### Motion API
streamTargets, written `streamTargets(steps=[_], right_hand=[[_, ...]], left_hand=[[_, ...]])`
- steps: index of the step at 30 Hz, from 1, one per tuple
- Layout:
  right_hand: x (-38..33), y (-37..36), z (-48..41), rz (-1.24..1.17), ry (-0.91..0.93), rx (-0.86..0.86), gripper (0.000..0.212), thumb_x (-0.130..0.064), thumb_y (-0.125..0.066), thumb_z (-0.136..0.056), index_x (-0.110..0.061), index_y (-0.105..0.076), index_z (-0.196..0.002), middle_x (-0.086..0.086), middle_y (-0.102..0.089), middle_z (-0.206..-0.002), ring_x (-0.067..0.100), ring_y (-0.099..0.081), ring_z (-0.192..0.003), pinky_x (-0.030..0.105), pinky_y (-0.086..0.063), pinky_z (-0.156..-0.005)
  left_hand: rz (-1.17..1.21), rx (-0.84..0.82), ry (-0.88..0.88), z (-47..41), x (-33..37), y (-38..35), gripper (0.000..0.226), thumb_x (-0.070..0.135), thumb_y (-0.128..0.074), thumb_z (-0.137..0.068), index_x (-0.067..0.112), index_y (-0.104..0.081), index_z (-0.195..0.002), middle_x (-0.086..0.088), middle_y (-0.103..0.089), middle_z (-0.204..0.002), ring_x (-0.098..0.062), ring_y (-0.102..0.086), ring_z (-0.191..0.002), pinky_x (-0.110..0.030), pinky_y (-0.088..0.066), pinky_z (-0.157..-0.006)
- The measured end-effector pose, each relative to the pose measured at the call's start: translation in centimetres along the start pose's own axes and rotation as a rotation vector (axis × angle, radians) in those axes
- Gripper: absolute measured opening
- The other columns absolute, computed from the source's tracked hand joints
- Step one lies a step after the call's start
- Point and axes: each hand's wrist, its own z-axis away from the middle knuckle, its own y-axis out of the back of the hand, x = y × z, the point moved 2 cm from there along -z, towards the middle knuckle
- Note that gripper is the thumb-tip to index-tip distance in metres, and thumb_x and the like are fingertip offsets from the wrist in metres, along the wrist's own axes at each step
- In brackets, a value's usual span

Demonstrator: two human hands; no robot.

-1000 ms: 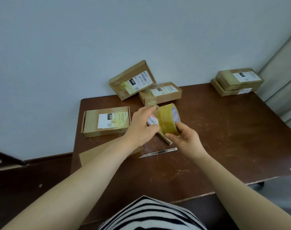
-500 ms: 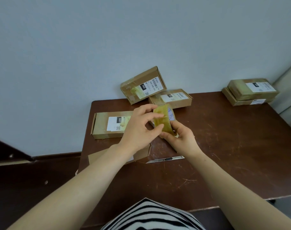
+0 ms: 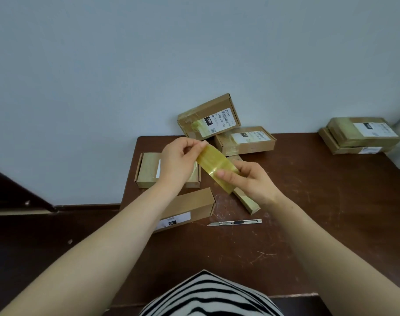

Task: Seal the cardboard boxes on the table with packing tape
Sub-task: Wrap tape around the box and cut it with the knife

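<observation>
1. Yellowish-clear packing tape [image 3: 213, 159] was held in the air just beyond the knife [image 3: 235, 222], a short strip drawn off the tape roll [image 3: 226, 184].
2. Left hand [image 3: 178, 160]: thumb and forefinger pinched the strip's free end, and the other fingers were loosely curled.
3. Right hand [image 3: 251, 179]: fingers were wrapped round the roll, with the thumb laid across the tape where it left the roll. The roll itself was mostly hidden in the palm.
4. A narrow box [image 3: 246, 201] lay askew just beyond the knife, under the right hand. A plain box [image 3: 194, 204] sat left of the knife, partly under the left forearm.
5. Four more boxes, already glossy with tape, lay further beyond the knife. A stack of two [image 3: 363, 135] stood well apart to the right, at the table [image 3: 331, 213] corner.
6. Judgement: the step in hand was pulling out a length, with nothing yet stuck to a box.
7. Next move calls for keeping the strip taut and off itself. The free end should be set down on a flap seam and the roll run along it. The knife lay close by for the cut.
</observation>
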Motion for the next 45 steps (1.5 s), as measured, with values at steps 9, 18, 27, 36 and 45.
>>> streamTargets(steps=[9, 18, 27, 36, 45], right_hand=[[-2.3, -1.6, -3.3, 0.196, 0.006, -0.058, 0.047, -0.036, -0.063, -0.088, 0.011, -0.060, -0.084, 0.010, -0.058, -0.071, 0.013, -0.054, -0.065, 0.019, -0.043, -0.061], [-2.5, -0.1, -5.4, 0.538, -0.116, -0.195, 0.038, -0.045, -0.067, -0.084, -0.019, -0.064, -0.057, -0.010, -0.050, -0.052, 0.003, -0.048, -0.051, 0.023, -0.037, -0.059], [-2.8, 0.1, -7.6, 0.642, -0.083, -0.254, 0.060, -0.075, -0.063, -0.061, -0.014, -0.065, -0.059, -0.004, -0.060, -0.055, 0.005, -0.056, -0.052, 0.023, -0.046, -0.061], [-2.9, 0.3, -8.8, 0.709, -0.085, -0.389, 0.040, -0.053, -0.073, -0.072, -0.018, -0.063, -0.056, -0.006, -0.060, -0.053, 0.001, -0.055, -0.046, 0.016, -0.041, -0.050], [-2.0, -0.6, -9.2, 0.889, -0.129, -0.424, 0.046, -0.063, -0.072, -0.066, -0.017, -0.070, -0.059, -0.005, -0.056, -0.052, 0.006, -0.055, -0.049, 0.023, -0.040, -0.054]], left_hand=[[-0.002, 0.048, 0.295, -0.9, -2.9, 2.0, 0.021, 0.029, -0.066, -0.089, 0.025, -0.068, -0.068, -0.002, -0.071, -0.073, -0.024, -0.069, -0.077, -0.045, -0.057, -0.077], [0.113, 0.208, 0.434, -0.5, -5.1, 4.7, 0.030, 0.029, -0.068, -0.087, 0.016, -0.066, -0.060, 0.005, -0.063, -0.047, -0.021, -0.069, -0.075, -0.047, -0.053, -0.089], [0.159, 0.381, 0.521, 1.9, -6.5, 7.0, 0.025, 0.025, -0.070, -0.086, 0.015, -0.066, -0.064, 0.001, -0.066, -0.060, -0.016, -0.060, -0.064, -0.044, -0.058, -0.081], [0.176, 0.525, 0.581, 5.2, -8.2, 9.6, 0.027, 0.015, -0.067, -0.086, 0.014, -0.065, -0.059, 0.003, -0.064, -0.058, -0.009, -0.051, -0.048, -0.033, -0.051, -0.066], [0.182, 0.640, 0.644, 8.7, -10.7, 10.3, 0.029, 0.021, -0.069, -0.085, 0.014, -0.066, -0.057, 0.001, -0.065, -0.057, -0.010, -0.051, -0.051, -0.032, -0.052, -0.067]])
